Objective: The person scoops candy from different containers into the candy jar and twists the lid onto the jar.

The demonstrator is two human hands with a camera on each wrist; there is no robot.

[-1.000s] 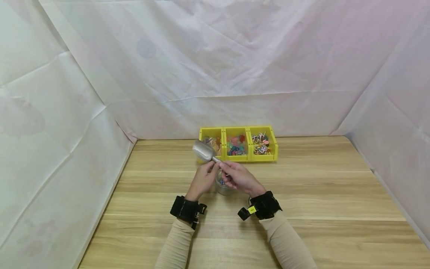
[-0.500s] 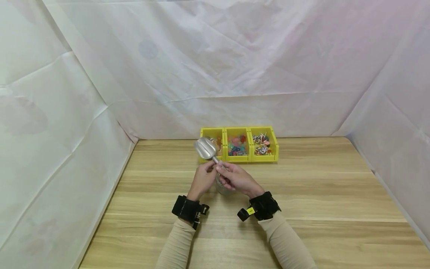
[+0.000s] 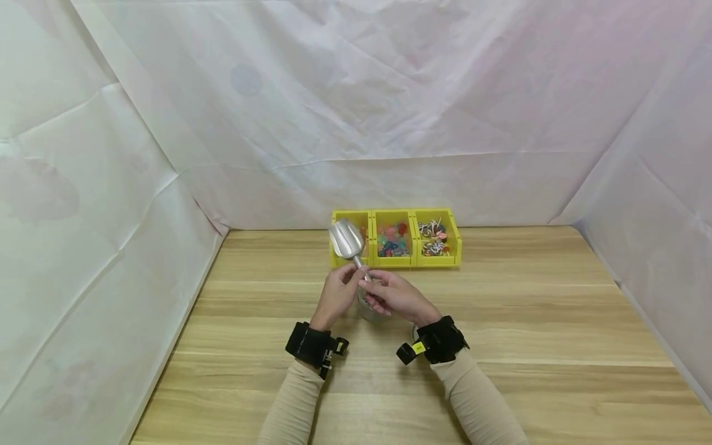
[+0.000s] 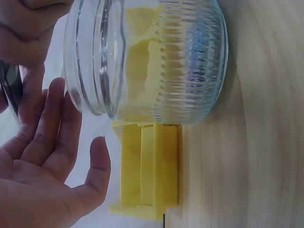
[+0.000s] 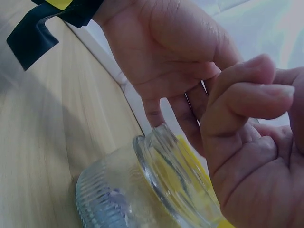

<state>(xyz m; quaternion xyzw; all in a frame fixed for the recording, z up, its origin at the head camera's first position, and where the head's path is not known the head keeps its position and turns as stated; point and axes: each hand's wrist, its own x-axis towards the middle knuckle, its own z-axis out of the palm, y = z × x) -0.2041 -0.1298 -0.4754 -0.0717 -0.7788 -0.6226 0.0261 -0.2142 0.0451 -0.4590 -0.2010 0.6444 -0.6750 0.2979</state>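
Note:
A ribbed glass jar (image 3: 371, 311) stands on the wooden table (image 3: 517, 321), mostly hidden under both hands in the head view. My right hand (image 3: 384, 292) pinches the handle of a metal scoop (image 3: 346, 238), whose bowl points up and away over the left yellow bin. My left hand (image 3: 345, 285) lies beside the handle with its fingers straight. The left wrist view shows that open left hand (image 4: 47, 152) next to the jar (image 4: 152, 61). In the right wrist view the right hand's (image 5: 247, 142) fingers are curled above the jar's rim (image 5: 156, 175).
Three joined yellow bins (image 3: 395, 262) with small colourful pieces stand just beyond the hands near the back wall. White sheets close off the table's back, left and right. Bare wood lies to both sides and in front.
The scoop's bowl has swung from leaning left to more upright and rightwards, in front of the left bin. Both hands stayed over the jar.

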